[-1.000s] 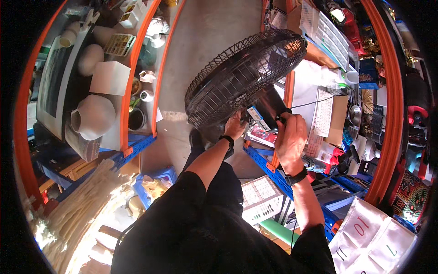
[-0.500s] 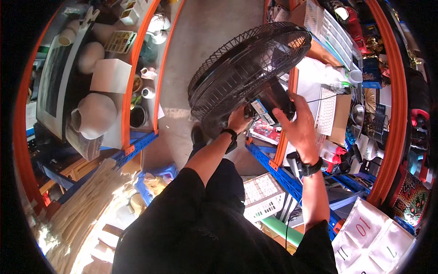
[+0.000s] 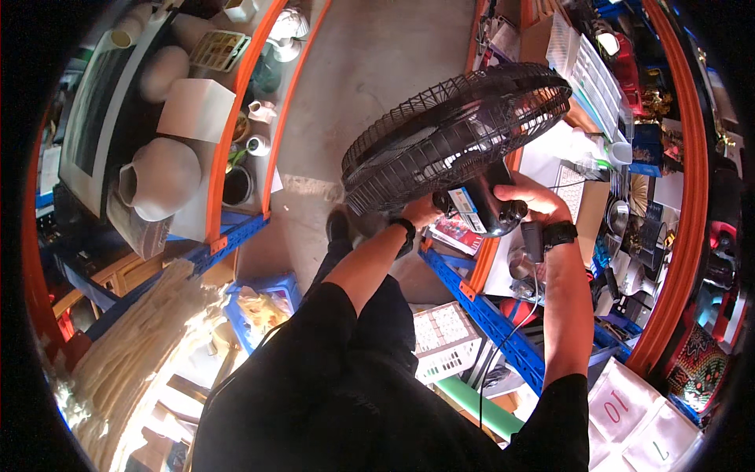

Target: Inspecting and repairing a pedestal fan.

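Note:
A black electric fan (image 3: pixel 448 145) with a round wire cage is held up in front of me, tilted so that its motor housing points toward me. My left hand (image 3: pixel 421 211) grips it low beside the housing, the fingers partly hidden behind it. From the right, my right hand (image 3: pixel 539 198) grasps the black motor housing (image 3: pixel 494 206), thumb along its upper side. A white and blue label (image 3: pixel 465 209) sits on the housing. Below my right wrist hangs a dark plug or adapter (image 3: pixel 533 241), with a thin cable (image 3: pixel 507 338) running down from it.
Orange and blue shelving stands on both sides of the concrete floor (image 3: pixel 377 47). At left are a round white vase (image 3: pixel 161 179) and a white box (image 3: pixel 197 108). A keyboard (image 3: pixel 568 189) lies at right. Near my legs are a white basket (image 3: pixel 447 338) and a blue crate (image 3: pixel 263 311).
The fan has moved to the right and a little down, together with both hands. The dark plug and its cable now show more plainly by my right wrist.

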Available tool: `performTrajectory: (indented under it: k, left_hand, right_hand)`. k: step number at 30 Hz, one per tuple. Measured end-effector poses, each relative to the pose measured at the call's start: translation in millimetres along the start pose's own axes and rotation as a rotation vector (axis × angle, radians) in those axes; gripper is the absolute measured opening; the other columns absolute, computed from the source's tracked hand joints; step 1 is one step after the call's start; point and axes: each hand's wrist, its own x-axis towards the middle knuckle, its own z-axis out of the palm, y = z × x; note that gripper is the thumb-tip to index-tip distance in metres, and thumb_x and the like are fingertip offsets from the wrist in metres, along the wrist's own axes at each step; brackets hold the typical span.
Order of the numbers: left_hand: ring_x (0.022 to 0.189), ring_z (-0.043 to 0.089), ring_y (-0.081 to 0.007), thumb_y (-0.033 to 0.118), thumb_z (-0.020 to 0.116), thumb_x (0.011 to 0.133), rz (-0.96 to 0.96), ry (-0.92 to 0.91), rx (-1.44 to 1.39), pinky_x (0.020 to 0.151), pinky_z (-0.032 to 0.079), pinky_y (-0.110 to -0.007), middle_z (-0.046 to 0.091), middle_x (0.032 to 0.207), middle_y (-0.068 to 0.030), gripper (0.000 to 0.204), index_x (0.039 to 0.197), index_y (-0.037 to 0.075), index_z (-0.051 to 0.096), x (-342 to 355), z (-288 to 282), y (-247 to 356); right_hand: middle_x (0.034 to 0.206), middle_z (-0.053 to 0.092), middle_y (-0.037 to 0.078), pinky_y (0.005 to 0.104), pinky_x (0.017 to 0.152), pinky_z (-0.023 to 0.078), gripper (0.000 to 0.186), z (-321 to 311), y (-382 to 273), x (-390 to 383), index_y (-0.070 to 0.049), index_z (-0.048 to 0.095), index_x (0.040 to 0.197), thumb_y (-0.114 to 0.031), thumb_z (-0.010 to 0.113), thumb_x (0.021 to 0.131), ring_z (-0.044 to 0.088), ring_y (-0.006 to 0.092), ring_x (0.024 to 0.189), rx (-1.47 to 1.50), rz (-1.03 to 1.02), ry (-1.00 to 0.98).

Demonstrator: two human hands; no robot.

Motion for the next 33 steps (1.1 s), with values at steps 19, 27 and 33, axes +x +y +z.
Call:
performTrajectory:
  k: [19,27,33]
  left_hand:
    - [0.101,0.065,-0.0361,0.018,0.077,0.074,-0.097,0.3,-0.455,0.087,0.05,-0.041,0.068,0.104,-0.0199,0.045,0.114,0.003,0.063,-8,49,-50]
    - [0.102,0.061,-0.0355,0.018,0.07,0.077,-0.162,0.333,-0.676,0.089,0.047,-0.04,0.065,0.104,-0.0204,0.028,0.1,0.003,0.066,-30,81,-21]
    - [0.107,0.059,-0.0362,0.019,0.066,0.08,-0.175,0.344,-0.763,0.094,0.045,-0.043,0.064,0.106,-0.019,0.028,0.103,0.003,0.066,-9,91,-45]
  right_hand:
    - [0.112,0.069,0.007,0.0312,0.084,0.054,0.051,93,46,-15,-0.001,0.056,0.129,-0.035,0.068,0.093,0.068,0.017,0.095,0.474,-0.199,0.301]
    - [0.127,0.061,0.007,0.032,0.098,0.047,0.066,98,83,-42,-0.002,0.046,0.139,-0.027,0.077,0.086,0.059,0.0176,0.113,0.474,-0.29,0.37]
    - [0.123,0.064,0.007,0.0319,0.094,0.048,0.059,113,78,-43,0.001,0.05,0.135,-0.031,0.073,0.09,0.062,0.0169,0.108,0.407,-0.382,0.387]
